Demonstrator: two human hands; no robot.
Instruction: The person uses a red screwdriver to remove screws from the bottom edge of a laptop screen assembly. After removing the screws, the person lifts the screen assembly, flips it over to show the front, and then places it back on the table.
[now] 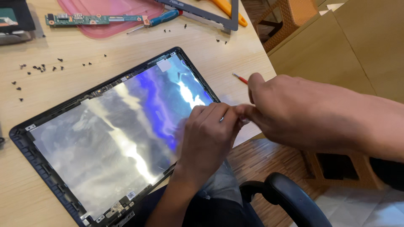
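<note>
Pinching: your left hand [208, 136] and right hand [286, 109] meet fingertip to fingertip, closed on something too small to identify.
Position: laptop lid's [46, 176] right edge, over the foil-backed panel [109, 138].
Nearer: left hand.

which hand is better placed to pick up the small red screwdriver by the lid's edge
Probably the right hand: it hovers just beside the red screwdriver, while the left hand rests on the laptop lid.

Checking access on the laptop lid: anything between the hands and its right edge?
Nothing visible. Left hand and right hand meet fingertip to fingertip at the right edge of the laptop lid back cover, over its foil lining. The red screwdriver and loose screws lie off to the side.
</note>
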